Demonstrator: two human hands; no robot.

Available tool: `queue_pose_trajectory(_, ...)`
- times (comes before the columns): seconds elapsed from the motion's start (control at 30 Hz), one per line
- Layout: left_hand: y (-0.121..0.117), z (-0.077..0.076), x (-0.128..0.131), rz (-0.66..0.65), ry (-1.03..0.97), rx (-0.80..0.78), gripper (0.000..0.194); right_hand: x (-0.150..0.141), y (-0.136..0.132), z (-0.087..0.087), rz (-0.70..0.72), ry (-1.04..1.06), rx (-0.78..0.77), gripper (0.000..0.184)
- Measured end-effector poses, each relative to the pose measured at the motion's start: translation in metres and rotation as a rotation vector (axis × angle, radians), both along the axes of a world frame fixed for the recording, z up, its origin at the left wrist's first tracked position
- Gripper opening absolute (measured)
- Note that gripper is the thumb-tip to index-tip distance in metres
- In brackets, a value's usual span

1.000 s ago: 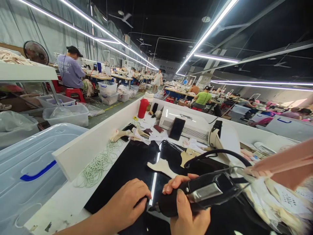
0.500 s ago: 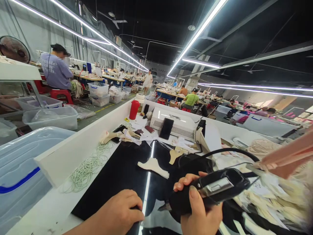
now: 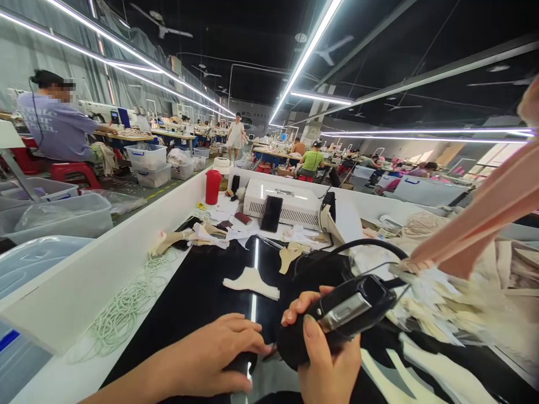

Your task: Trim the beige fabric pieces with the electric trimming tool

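Observation:
My right hand [image 3: 326, 359] is wrapped round a black corded hand tool [image 3: 341, 314] with a metal plate on its side. Its tip points left toward my left hand. A black cable [image 3: 362, 246] loops up from the tool's back end. My left hand [image 3: 213, 359] rests on the glossy black work surface [image 3: 197, 292], fingers curled over a small dark piece [image 3: 241, 363] that I cannot make out. A cream cut fabric piece [image 3: 251, 282] lies just beyond both hands.
White wall [image 3: 126, 241] borders the bench on the left, with a coil of pale cord [image 3: 126, 306] beside it. A white machine [image 3: 290, 205], phone [image 3: 272, 214] and red bottle [image 3: 213, 187] stand at the far end. Cream pieces pile up right. Other people sit at distant tables.
The view has swung left and tilted. My right hand with the tool has come slightly closer to my left hand, whose fingers have stretched further right over the dark piece.

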State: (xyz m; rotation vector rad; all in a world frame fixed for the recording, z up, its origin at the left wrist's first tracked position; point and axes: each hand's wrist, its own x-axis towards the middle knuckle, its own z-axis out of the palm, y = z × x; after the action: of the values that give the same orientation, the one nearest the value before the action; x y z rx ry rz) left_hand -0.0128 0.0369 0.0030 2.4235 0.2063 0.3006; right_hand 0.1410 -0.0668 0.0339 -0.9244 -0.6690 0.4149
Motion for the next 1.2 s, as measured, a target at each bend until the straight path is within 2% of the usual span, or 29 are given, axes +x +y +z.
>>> queue_pose_trajectory(0.17,0.007,-0.011,-0.004,-0.047,0.047,-0.027,0.06,-0.004,0.002,-0.002,0.013,0.025,0.007,0.04)
queue_pose_trajectory(0.3,0.008,-0.012,-0.006,-0.054,0.058,-0.052,0.061,-0.007,0.003,-0.004,0.012,0.032,0.024,0.038)
queue_pose_trajectory(0.43,0.008,-0.005,-0.003,-0.057,0.104,-0.077,0.061,-0.009,0.003,-0.005,0.032,0.028,0.038,0.038)
queue_pose_trajectory(0.6,0.01,0.008,0.001,-0.088,0.248,-0.105,0.072,-0.01,0.004,-0.006,0.01,0.01,0.017,0.033)
queue_pose_trajectory(0.73,0.011,0.004,0.001,-0.091,0.214,-0.117,0.073,-0.009,0.003,-0.006,0.012,0.02,-0.007,0.033)
queue_pose_trajectory(0.97,0.013,-0.012,-0.003,-0.093,0.114,-0.132,0.078,-0.019,-0.005,-0.005,0.068,0.024,0.07,0.039)
queue_pose_trajectory(1.2,0.013,-0.012,-0.003,-0.103,0.091,-0.141,0.081,-0.022,-0.005,-0.008,0.074,0.04,0.034,0.034)
